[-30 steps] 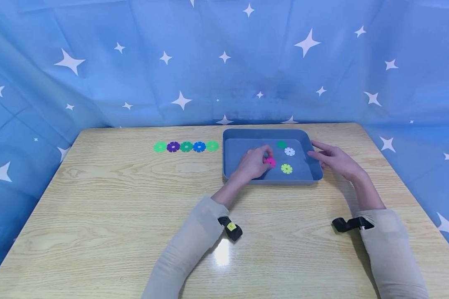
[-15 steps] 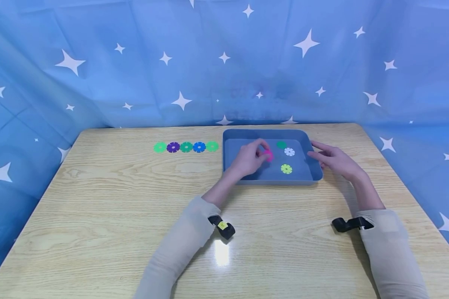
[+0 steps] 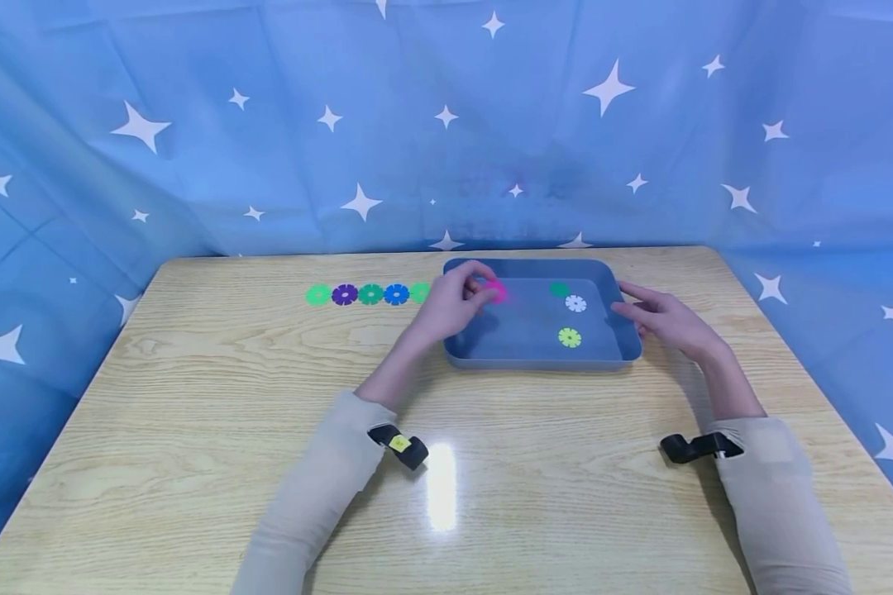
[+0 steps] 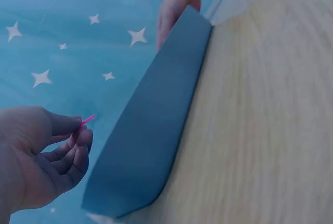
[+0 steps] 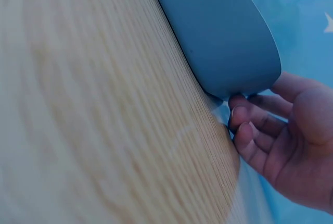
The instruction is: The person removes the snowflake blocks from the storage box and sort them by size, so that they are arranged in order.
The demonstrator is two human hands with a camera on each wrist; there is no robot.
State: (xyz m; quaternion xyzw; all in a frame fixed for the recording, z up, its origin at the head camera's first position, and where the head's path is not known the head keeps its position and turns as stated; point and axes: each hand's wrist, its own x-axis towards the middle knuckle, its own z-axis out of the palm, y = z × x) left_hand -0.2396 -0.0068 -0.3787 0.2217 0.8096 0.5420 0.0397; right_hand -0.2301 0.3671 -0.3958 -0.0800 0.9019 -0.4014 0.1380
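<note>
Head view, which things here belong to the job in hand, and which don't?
Probably in the job:
pink disc, pinched by the left hand
blue-grey tray, gripped by the right hand
green disc, white disc and yellow-green disc inside it
row of five discs

Probably just there:
starry curtain
wooden table
black wrist cameras

Tray and row of five discs set along the counter's far edge.
The row is laid left of the tray. Inside, three loose discs are spread in the right half, two farther back, one nearer the front. Another disc is held over the left half; a curtain is hung behind.
</note>
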